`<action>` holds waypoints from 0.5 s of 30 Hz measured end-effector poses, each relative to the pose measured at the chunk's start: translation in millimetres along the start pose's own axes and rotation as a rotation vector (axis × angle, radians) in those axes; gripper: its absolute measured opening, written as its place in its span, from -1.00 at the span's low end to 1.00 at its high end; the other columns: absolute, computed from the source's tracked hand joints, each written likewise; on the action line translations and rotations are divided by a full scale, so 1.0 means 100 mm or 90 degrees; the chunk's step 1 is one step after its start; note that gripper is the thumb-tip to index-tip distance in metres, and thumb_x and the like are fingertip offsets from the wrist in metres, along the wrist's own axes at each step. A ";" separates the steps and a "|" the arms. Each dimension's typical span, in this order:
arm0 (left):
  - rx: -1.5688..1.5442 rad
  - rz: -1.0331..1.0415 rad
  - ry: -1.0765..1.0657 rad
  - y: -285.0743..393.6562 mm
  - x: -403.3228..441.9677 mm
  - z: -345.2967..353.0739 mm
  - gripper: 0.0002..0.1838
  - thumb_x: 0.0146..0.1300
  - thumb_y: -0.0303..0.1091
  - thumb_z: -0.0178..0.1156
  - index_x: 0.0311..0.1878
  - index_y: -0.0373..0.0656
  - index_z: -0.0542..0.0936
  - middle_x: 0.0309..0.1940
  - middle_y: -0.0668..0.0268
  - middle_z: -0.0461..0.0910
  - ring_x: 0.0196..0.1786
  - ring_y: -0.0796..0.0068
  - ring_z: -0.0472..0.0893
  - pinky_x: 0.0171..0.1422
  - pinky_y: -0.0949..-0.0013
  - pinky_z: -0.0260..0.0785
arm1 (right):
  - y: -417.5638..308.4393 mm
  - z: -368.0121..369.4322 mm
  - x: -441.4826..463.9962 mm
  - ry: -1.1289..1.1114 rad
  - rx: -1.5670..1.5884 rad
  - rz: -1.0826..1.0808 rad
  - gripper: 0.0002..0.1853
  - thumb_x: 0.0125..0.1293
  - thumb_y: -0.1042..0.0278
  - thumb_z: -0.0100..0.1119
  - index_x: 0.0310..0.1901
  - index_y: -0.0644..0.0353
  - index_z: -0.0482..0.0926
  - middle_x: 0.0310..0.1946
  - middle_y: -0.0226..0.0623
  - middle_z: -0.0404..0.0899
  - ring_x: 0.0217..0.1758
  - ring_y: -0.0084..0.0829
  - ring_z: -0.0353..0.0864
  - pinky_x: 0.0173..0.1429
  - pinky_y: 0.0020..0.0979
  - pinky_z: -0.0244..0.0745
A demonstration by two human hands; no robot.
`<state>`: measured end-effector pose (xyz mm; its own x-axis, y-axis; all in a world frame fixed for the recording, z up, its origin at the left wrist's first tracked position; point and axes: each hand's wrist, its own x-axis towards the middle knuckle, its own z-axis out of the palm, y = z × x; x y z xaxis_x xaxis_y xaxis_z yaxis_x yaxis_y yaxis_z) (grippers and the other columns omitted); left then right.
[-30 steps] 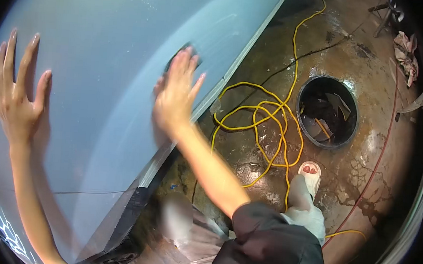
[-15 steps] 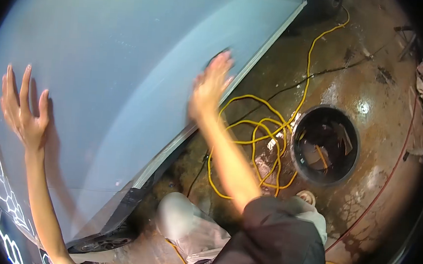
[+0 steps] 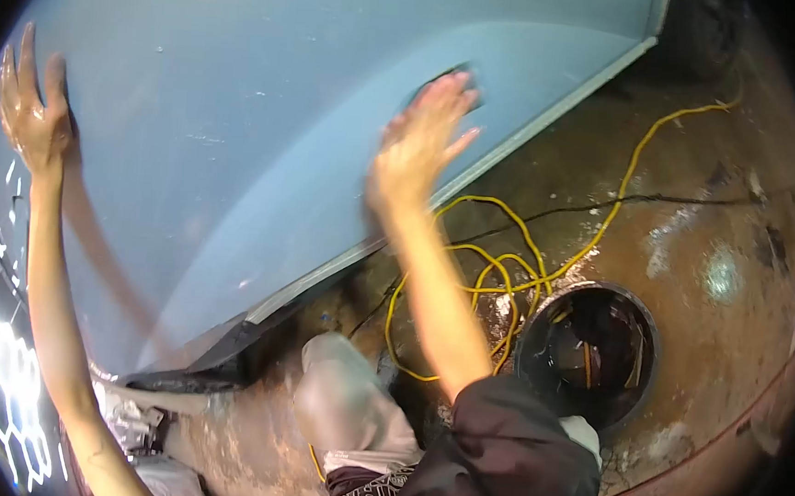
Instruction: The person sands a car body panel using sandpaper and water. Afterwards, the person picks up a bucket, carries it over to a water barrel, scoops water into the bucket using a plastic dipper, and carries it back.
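A large blue-grey car body panel (image 3: 240, 126) fills the upper left of the view, wet in places. My right hand (image 3: 423, 139), blurred by motion, presses a dark flat pad (image 3: 472, 80) against the panel near its lower edge; only the pad's rim shows beyond my fingers. On the panel's far left, my left hand (image 3: 36, 112) lies with fingers spread and nothing in it. A paler curved band crosses the panel around my right hand.
A black bucket (image 3: 650, 358) with liquid and an orange-brown stick stands on the wet concrete floor (image 3: 694, 223). Beside it lies a looped yellow cable (image 3: 639, 159), crossed by a dark cable. A reddish hose (image 3: 677, 466) runs at lower right.
The view has turned, so the panel edge and bucket sit differently. My right hand, with the pad, lies farther right in view. My left hand remains on the panel, nearer its left edge.
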<state>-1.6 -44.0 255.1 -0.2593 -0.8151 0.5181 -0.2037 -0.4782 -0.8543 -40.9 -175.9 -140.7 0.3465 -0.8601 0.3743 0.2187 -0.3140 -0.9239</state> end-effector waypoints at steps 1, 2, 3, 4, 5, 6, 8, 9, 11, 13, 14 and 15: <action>0.011 0.012 -0.020 -0.03 0.02 -0.04 -0.47 0.50 0.11 -0.06 0.47 0.28 0.38 0.50 0.13 0.27 0.57 0.07 0.17 0.63 0.05 -0.11 | -0.17 0.30 -0.71 -0.152 -0.025 -0.062 -0.17 0.42 0.11 -0.06 0.60 0.16 -0.17 0.63 -0.02 -0.24 0.68 0.09 -0.40 0.50 0.39 -0.73; -0.001 0.003 -0.020 -0.02 0.01 -0.04 -0.46 0.47 0.10 -0.02 0.46 0.25 0.39 0.47 0.11 0.31 0.55 0.05 0.20 0.61 0.02 -0.09 | -0.37 0.42 -1.32 -0.262 0.012 -0.136 -0.19 0.36 0.16 -0.02 0.60 0.09 -0.06 0.63 -0.09 -0.16 0.70 -0.01 -0.30 0.50 0.39 -0.72; -0.015 -0.011 -0.009 0.00 0.02 -0.03 -0.44 0.44 0.08 0.01 0.45 0.21 0.40 0.44 0.09 0.35 0.53 0.02 0.23 0.60 -0.01 -0.07 | -0.43 0.43 -1.73 -0.321 -0.041 -0.322 -0.21 0.30 0.19 0.03 0.57 0.03 0.09 0.62 -0.21 -0.05 0.70 -0.14 -0.21 0.50 0.39 -0.70; -0.014 -0.013 -0.017 0.01 0.02 -0.04 -0.44 0.44 0.08 0.01 0.45 0.21 0.40 0.44 0.09 0.35 0.53 0.02 0.23 0.60 -0.01 -0.07 | -0.36 0.40 -1.84 -0.301 -0.067 -0.424 -0.24 0.25 0.23 0.05 0.54 0.01 0.20 0.61 -0.30 0.03 0.70 -0.24 -0.16 0.50 0.41 -0.69; -0.020 0.008 -0.022 0.00 0.04 -0.05 -0.44 0.46 0.08 -0.02 0.45 0.15 0.41 0.44 0.08 0.35 0.53 0.03 0.23 0.59 0.01 -0.05 | -0.25 0.32 -1.68 -0.318 -0.053 -0.375 -0.25 0.26 0.22 0.04 0.53 0.01 0.20 0.61 -0.29 0.02 0.70 -0.24 -0.18 0.49 0.42 -0.69; -0.027 0.029 -0.022 -0.03 0.07 -0.03 -0.44 0.49 0.07 -0.05 0.45 0.09 0.41 0.45 0.07 0.34 0.53 0.04 0.22 0.59 0.03 -0.03 | -0.04 0.22 -1.31 -0.330 -0.042 -0.328 -0.26 0.27 0.21 0.02 0.53 0.02 0.21 0.61 -0.29 0.00 0.70 -0.24 -0.19 0.49 0.43 -0.70; -0.030 0.028 -0.033 -0.09 0.05 0.00 -0.44 0.49 0.07 -0.06 0.44 0.06 0.41 0.43 0.06 0.36 0.52 0.02 0.23 0.58 0.02 -0.02 | 0.35 -0.14 0.00 -0.101 -0.041 -0.089 -0.33 0.52 0.04 -0.23 0.55 0.20 0.08 0.62 -0.07 -0.16 0.70 -0.11 -0.38 0.50 0.39 -0.73; -0.030 0.029 -0.043 -0.11 0.04 -0.01 -0.44 0.50 0.07 -0.06 0.43 0.03 0.42 0.42 0.04 0.37 0.51 0.00 0.25 0.58 0.01 0.00 | 0.63 -0.30 0.56 -0.100 -0.133 0.028 -0.33 0.57 0.07 -0.38 0.57 0.26 -0.10 0.62 0.02 -0.26 0.69 -0.02 -0.46 0.54 0.30 -0.72; -0.021 0.030 -0.042 -0.07 0.04 0.01 -0.45 0.50 0.07 -0.07 0.43 0.04 0.42 0.41 0.04 0.38 0.51 0.00 0.25 0.58 0.02 0.00 | 0.47 -0.19 0.44 -0.102 -0.108 0.026 -0.32 0.57 0.09 -0.36 0.58 0.25 -0.14 0.63 0.00 -0.30 0.69 -0.03 -0.47 0.54 0.30 -0.72; -0.017 0.028 -0.029 -0.07 0.02 0.01 -0.44 0.51 0.06 -0.08 0.44 0.03 0.42 0.40 0.03 0.39 0.52 0.03 0.24 0.58 0.03 0.00 | 0.10 -0.08 0.15 -0.102 -0.067 0.004 -0.30 0.55 0.14 -0.34 0.59 0.22 -0.23 0.63 -0.03 -0.37 0.69 -0.04 -0.49 0.53 0.31 -0.73; -0.012 0.028 -0.026 -0.10 0.03 0.02 -0.44 0.51 0.06 -0.08 0.44 0.03 0.42 0.40 0.03 0.39 0.52 0.03 0.24 0.58 0.03 0.00 | -0.15 0.00 -0.02 -0.095 -0.044 -0.007 -0.29 0.54 0.16 -0.32 0.59 0.21 -0.27 0.64 -0.04 -0.40 0.70 -0.05 -0.49 0.53 0.32 -0.73; -0.001 0.037 -0.020 -0.12 0.02 0.03 -0.44 0.51 0.07 -0.08 0.43 0.01 0.43 0.39 0.02 0.40 0.50 0.03 0.27 0.57 0.05 0.02 | -0.34 0.34 -0.81 -0.146 -0.006 -0.114 -0.27 0.45 0.23 -0.18 0.59 0.22 -0.12 0.64 -0.09 -0.23 0.70 -0.04 -0.34 0.51 0.38 -0.70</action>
<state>3.6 -41.0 265.9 -0.2404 -0.8512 0.4666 -0.1915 -0.4297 -0.8824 -45.7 -81.8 -137.3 0.5009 -0.6779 0.5381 0.2865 -0.4568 -0.8422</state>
